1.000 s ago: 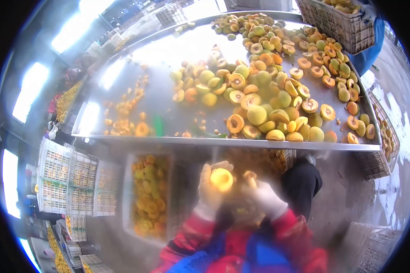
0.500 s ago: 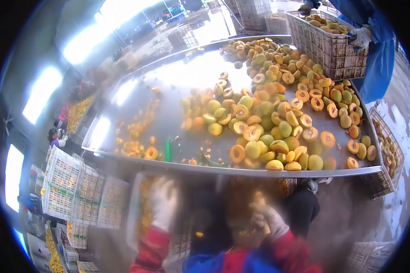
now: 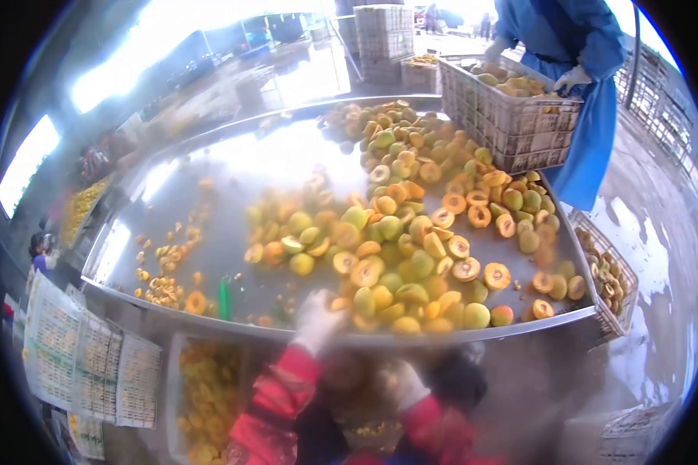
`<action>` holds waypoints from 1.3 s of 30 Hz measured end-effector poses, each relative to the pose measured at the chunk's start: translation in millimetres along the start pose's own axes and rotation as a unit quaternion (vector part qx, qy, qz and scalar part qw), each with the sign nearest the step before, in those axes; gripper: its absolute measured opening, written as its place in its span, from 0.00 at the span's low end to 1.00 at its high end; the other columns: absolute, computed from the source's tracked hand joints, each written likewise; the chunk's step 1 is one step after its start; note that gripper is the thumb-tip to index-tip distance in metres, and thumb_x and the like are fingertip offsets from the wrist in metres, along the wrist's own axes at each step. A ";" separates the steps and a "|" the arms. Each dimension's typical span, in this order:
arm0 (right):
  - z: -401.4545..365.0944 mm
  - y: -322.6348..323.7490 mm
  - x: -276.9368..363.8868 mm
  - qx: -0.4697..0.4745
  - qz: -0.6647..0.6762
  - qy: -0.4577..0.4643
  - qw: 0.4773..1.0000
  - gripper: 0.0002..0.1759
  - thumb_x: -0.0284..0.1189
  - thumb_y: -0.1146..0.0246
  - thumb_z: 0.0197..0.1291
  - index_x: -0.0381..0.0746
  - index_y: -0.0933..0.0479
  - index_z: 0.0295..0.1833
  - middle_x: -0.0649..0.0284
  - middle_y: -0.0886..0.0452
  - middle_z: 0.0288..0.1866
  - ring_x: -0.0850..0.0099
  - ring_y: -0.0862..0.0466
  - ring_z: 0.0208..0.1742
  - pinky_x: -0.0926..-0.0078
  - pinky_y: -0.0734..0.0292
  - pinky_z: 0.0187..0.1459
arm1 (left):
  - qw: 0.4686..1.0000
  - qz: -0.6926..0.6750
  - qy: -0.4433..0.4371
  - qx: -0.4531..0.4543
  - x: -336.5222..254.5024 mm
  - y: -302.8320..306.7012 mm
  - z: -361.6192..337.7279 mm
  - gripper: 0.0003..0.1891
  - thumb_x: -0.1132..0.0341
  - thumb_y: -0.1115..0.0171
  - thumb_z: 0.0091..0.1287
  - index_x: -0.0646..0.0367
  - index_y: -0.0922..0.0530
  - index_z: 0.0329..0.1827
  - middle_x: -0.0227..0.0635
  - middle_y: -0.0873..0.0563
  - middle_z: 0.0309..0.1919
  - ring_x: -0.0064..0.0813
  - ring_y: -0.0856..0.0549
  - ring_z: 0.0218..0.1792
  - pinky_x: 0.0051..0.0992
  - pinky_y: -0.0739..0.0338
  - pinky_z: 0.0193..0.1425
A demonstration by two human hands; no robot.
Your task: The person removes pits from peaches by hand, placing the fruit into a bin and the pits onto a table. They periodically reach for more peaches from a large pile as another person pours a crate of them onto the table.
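Observation:
My left hand [image 3: 318, 322], in a white glove, reaches over the table's front edge into the near side of the peach pile. Its fingers are closed about an orange peach half [image 3: 339, 304], somewhat blurred. Below the edge, close to my body, my gloved right hand [image 3: 405, 386] is smeared by motion; its fingers and anything in them cannot be made out. Whole and halved peaches [image 3: 411, 293], some with pits showing, lie heaped on the metal table [image 3: 209, 174]. A green strip-like object [image 3: 224, 299] stands near the front edge, left of my left hand.
Small orange pieces [image 3: 163, 291] lie on the table's left part. Below it is a crate of fruit [image 3: 209, 395]. A person in blue [image 3: 589, 147] holds a fruit-filled crate [image 3: 512, 128] at the far right corner. Another fruit crate [image 3: 609, 271] stands beyond the right edge.
My left hand has risen from below the edge to the peaches. My right hand has shifted left in view and is more blurred. The view has turned, moving the table left and down.

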State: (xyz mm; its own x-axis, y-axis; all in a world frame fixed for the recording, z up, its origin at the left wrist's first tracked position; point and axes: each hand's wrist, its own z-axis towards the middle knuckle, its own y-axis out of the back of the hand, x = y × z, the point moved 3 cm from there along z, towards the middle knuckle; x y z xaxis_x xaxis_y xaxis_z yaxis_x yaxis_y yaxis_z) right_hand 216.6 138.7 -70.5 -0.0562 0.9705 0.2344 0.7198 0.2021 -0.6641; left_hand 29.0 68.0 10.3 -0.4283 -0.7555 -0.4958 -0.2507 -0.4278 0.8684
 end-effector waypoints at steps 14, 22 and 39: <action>-89.9 28.0 -70.5 0.063 -0.636 0.410 0.651 0.13 0.35 0.39 0.57 0.36 0.27 0.41 0.51 0.21 0.23 0.58 0.18 0.23 0.60 0.23 0.28 | 0.744 -0.623 0.177 0.164 36.7 -12.5 -177.1 0.23 0.56 0.47 0.70 0.58 0.31 0.65 0.39 0.17 0.44 0.25 0.17 0.34 0.22 0.23 0.33; -107.8 -2.5 -64.5 -0.018 -0.791 0.377 0.481 0.17 0.43 0.36 0.54 0.40 0.28 0.34 0.58 0.21 0.19 0.59 0.19 0.19 0.59 0.27 0.23 | 0.740 -0.638 0.146 0.154 26.0 -26.0 -202.9 0.25 0.49 0.55 0.75 0.63 0.27 0.60 0.42 0.19 0.53 0.27 0.19 0.51 0.28 0.25 0.58; -76.9 11.3 -62.8 0.102 -0.932 0.210 0.278 0.07 0.29 0.42 0.55 0.39 0.24 0.37 0.59 0.17 0.26 0.63 0.15 0.26 0.58 0.26 0.24 | 0.833 -0.494 0.202 0.149 36.3 -46.1 -200.5 0.18 0.58 0.49 0.73 0.67 0.20 0.43 0.34 0.17 0.35 0.19 0.20 0.35 0.20 0.24 0.42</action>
State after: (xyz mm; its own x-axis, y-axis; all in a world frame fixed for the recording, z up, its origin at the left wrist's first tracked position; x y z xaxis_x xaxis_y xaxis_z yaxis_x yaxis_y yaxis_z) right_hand 281.4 69.9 -38.1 -0.0832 -0.9367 0.3401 -0.3456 0.3472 0.8718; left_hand 199.1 -39.2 -46.5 0.4270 -0.2399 -0.8719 -0.5372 -0.8428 -0.0312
